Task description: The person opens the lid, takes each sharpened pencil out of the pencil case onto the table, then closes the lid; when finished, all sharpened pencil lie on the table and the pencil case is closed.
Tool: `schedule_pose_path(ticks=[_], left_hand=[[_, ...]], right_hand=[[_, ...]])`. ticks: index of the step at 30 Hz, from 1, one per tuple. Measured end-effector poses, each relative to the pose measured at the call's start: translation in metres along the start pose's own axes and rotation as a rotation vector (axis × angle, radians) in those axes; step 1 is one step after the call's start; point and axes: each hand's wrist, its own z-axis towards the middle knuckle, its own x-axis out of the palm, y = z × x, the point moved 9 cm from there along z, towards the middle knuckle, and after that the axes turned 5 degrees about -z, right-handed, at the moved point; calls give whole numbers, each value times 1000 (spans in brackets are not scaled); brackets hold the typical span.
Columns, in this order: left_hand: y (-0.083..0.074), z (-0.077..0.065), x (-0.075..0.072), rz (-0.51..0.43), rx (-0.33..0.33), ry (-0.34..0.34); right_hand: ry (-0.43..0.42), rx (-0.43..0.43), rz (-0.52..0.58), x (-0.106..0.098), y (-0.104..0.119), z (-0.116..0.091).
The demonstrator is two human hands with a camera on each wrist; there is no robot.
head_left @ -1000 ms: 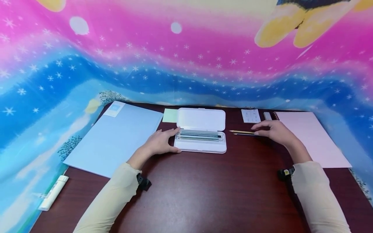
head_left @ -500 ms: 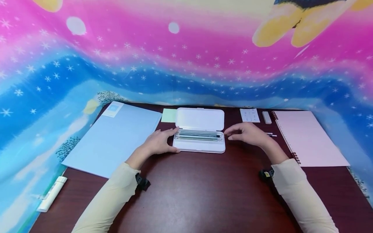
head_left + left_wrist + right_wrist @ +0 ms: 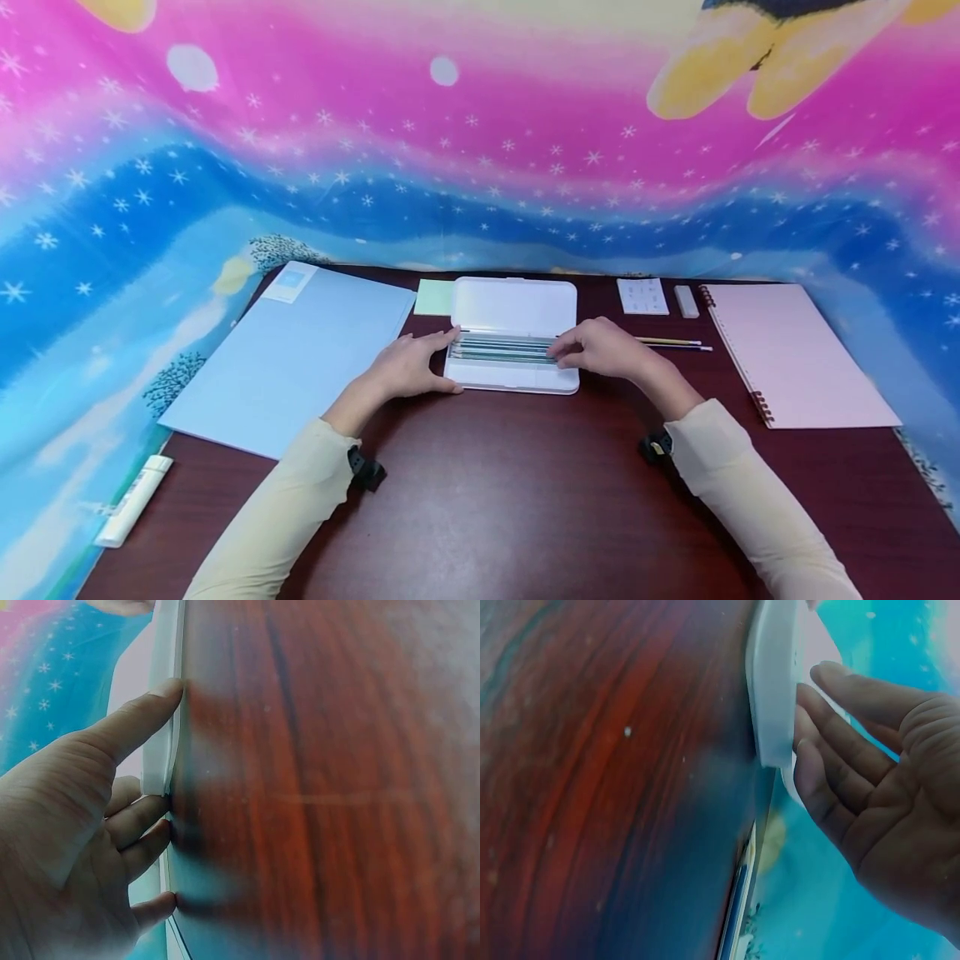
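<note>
A white pencil case (image 3: 513, 379) lies with its lid up at the back middle of the table, several pencils (image 3: 502, 348) in its tray. My left hand (image 3: 405, 364) holds the case's left end, thumb at the front edge and fingers round the end, as the left wrist view shows. My right hand (image 3: 603, 346) reaches over the case's right end. Its fingertips are at the right ends of the pencils, thumb and forefinger a little apart. In the right wrist view, the right fingers (image 3: 840, 750) are beside the case's end wall (image 3: 774, 697); no pencil shows between them.
Two more pencils (image 3: 675, 344) lie on the table right of the case, partly behind my right hand. Around are a blue folder (image 3: 292, 358), a green note pad (image 3: 433, 297), a small white paper (image 3: 642, 297), an eraser (image 3: 686, 302), a pink spiral notebook (image 3: 802, 358) and a white tube-like object (image 3: 135, 500).
My right hand has moved left from the two pencils on the table to the case, its fingertips now over the pencils inside. The left hand stays on the case.
</note>
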Motion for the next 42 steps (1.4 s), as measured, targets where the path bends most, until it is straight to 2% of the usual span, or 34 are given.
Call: schedule_pose_path(ticks=[5,11,16,23,28,35,42], left_hand=[[1,0,0,-4,3,-2],[-2,-1,-2,-9,14,-9],[-1,0,-1,-4,13,-6],[-2,-1,-1,4,20,-10],[-2,-2,-2,1,22,-11],[-2,-3,-2,-15,28,-14],[-2,-3,-2,-12,28,-15]], right_hand=[[32,-10,-78,9,5,9],[20,20,-81,12,1,10],[-44,5,-55,5,-1,7],[-190,1,0,-19,-12,-9],[-261,9,9,-33,-33,-25],[-295,113,52,-46,-75,-53],[-325,191,33,-62,-107,-85]])
